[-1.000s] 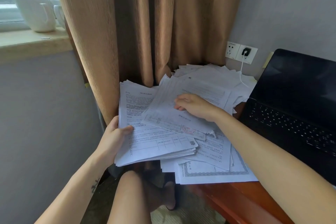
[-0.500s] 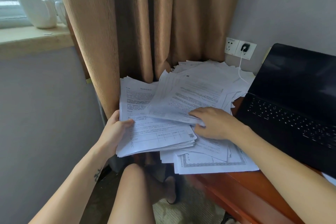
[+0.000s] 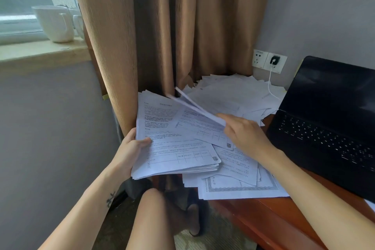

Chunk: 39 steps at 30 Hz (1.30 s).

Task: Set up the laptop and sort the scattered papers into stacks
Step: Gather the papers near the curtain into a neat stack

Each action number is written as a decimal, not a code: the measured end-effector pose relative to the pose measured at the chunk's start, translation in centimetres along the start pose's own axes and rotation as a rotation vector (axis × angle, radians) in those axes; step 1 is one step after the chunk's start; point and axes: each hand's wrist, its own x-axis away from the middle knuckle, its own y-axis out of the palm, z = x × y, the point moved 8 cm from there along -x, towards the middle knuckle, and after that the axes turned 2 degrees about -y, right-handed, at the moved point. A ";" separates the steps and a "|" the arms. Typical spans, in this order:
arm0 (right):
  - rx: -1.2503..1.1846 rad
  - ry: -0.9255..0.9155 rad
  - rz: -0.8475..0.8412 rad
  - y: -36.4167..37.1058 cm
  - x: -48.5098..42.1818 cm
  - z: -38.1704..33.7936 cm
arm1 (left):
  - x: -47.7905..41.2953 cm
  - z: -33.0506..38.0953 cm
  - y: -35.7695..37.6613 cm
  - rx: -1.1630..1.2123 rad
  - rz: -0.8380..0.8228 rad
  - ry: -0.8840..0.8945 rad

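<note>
Half a second before, the right hand [image 3: 245,136] had lain flat on the loose sheets; now it had risen and tipped a thin sheaf [image 3: 200,107] up on edge over the stack [image 3: 174,148], its thumb and fingers pinched on the sheaf's near corner. The left hand [image 3: 129,152] had kept its grip on the stack's left edge, thumb pressed on top and fingers hidden beneath. The scattered papers [image 3: 233,91] lay heaped at the far left of the desk [image 3: 274,213], with the open laptop [image 3: 328,119] to their right.
</note>
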 end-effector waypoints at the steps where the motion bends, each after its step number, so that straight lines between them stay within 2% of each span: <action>1: 0.040 -0.121 0.003 0.4 0.0 -1.5 | 0.1 0.0 -0.3 0.007 0.000 0.000; 3: 0.079 -0.297 0.003 1.5 0.4 -3.8 | 0.1 -0.1 -0.7 0.025 0.003 0.001; 6: 0.034 -0.431 -0.067 3.8 0.9 -6.3 | 0.2 -0.2 -1.4 0.031 0.023 -0.002; 11: -0.057 -0.477 -0.137 5.7 2.1 -7.4 | -0.4 -0.8 -1.4 0.031 -0.115 -0.167; 13: -0.084 -0.480 -0.143 5.7 2.6 -7.4 | -0.7 -0.2 -1.1 -0.092 -0.151 -0.138; 15: -0.090 -0.479 -0.125 5.4 3.0 -7.4 | -1.2 0.1 -1.0 -0.206 -0.115 -0.082; 17: -0.063 -0.438 -0.104 5.2 2.9 -6.8 | -1.4 0.0 -0.8 -0.219 -0.083 -0.065; 23: 0.007 -0.076 -0.110 4.4 2.6 -2.0 | -1.2 -0.9 -0.9 -0.122 -0.058 -0.026; 25: -0.034 0.157 -0.122 4.5 2.6 -0.1 | -1.0 -1.0 -0.9 -0.121 -0.062 -0.015; 27: -0.181 0.401 -0.159 5.3 2.8 1.5 | -0.9 -1.1 -1.0 -0.128 -0.063 -0.008; 29: -0.368 0.563 -0.115 5.8 2.6 2.4 | -0.8 -1.1 -1.1 -0.142 -0.056 0.001; 32: -0.652 0.696 0.004 5.7 1.8 2.5 | -0.9 -1.1 -1.1 -0.160 -0.057 0.023; 36: -1.069 0.983 0.039 8.2 0.9 3.9 | -1.0 -1.1 -1.2 -0.156 -0.051 0.036; 39: -1.120 1.082 0.025 10.8 0.1 6.3 | -1.0 -1.0 -1.2 -0.154 -0.048 0.047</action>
